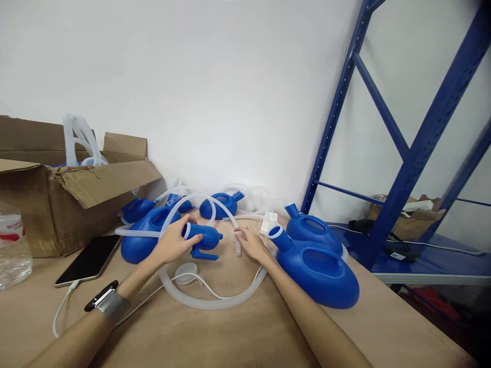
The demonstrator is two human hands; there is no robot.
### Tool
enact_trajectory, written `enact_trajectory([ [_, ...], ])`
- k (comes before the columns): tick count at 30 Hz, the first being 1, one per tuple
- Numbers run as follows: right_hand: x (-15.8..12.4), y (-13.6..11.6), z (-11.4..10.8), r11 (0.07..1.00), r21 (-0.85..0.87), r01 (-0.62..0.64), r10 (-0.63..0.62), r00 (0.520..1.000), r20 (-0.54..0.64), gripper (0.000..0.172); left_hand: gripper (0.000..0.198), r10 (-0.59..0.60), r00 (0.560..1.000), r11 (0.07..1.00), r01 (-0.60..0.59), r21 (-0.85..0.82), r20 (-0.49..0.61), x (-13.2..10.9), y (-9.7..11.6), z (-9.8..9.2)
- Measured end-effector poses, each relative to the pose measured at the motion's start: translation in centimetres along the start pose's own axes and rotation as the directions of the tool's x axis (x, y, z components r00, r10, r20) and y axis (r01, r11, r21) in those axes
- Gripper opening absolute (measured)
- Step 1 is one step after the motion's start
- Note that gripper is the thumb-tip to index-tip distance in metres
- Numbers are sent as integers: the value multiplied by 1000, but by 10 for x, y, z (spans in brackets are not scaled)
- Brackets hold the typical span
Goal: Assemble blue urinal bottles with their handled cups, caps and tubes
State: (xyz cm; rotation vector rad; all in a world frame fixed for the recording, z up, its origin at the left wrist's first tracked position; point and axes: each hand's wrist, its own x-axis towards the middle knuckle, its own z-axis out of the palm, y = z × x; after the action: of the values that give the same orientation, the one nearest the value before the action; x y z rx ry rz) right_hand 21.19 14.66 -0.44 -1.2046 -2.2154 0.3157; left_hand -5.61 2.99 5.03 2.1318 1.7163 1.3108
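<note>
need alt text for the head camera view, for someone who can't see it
A person's left hand holds a blue cylindrical fitting with a pale rim while the right hand pinches a translucent tube near its end, over a wooden table. Two blue jugs stand at right; an open cardboard box and a phone are at left.

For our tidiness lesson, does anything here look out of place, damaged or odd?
The cardboard box flap, at left, looks creased and scuffed. At centre front, a white cable crosses the looped translucent tube: untidy, possibly a snag.
</note>
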Motion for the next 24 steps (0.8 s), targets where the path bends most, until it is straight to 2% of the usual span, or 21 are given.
enact_trajectory([
  [4, -10, -10, -2, 999, -52, 13, -13, 1000, -2, 38, 35, -19, 1000, 999, 19, 25, 10, 0, -4, 3],
  [6, -14, -24, -5, 990, -105, 91, -95, 995, -35, 45, 34, -48, 999, 998, 48, 35, -22, 1, -8, 3],
  [8, -19, -43, -7, 960, -163, 228, -235, 972, -22, 35, 34, -94, 994, 995, 95, 20, -53, 2, -11, 2],
  [10, -23, -64, -6, 930, -142, 339, -330, 940, 81, 16, 33, -164, 984, 986, 161, -50, -69, 3, -12, 1],
  [11, -26, -73, -5, 927, -84, 366, -351, 923, 157, 14, 32, -202, 976, 976, 194, -99, -78, 4, -12, 0],
  [12, -28, -82, -2, 925, -6, 381, -370, 900, 231, 19, 32, -237, 967, 963, 223, -149, -89, 4, -11, -1],
  [14, -34, -95, 7, 911, 143, 386, -411, 847, 336, 42, 32, -287, 950, 939, 253, -233, -125, 4, -9, -4],
  [16, -37, -103, 18, 901, 211, 378, -432, 818, 381, 65, 32, -310, 937, 922, 255, -291, -162, 3, -6, -6],
  [17, -39, -105, 24, 902, 211, 375, -430, 811, 397, 70, 33, -319, 932, 915, 255, -313, -171, 3, -5, -7],
  [19, -39, -107, 35, 902, 194, 385, -431, 798, 422, 65, 33, -329, 929, 905, 260, -337, -168, 2, -1, -8],
  [22, -37, -107, 40, 881, 207, 426, -473, 774, 421, 47, 34, -316, 938, 910, 256, -325, -146, 1, 3, -7],
  [24, -36, -104, 35, 883, 215, 417, -468, 804, 366, 40, 34, -295, 943, 920, 237, -311, -155, 1, 3, -6],
])
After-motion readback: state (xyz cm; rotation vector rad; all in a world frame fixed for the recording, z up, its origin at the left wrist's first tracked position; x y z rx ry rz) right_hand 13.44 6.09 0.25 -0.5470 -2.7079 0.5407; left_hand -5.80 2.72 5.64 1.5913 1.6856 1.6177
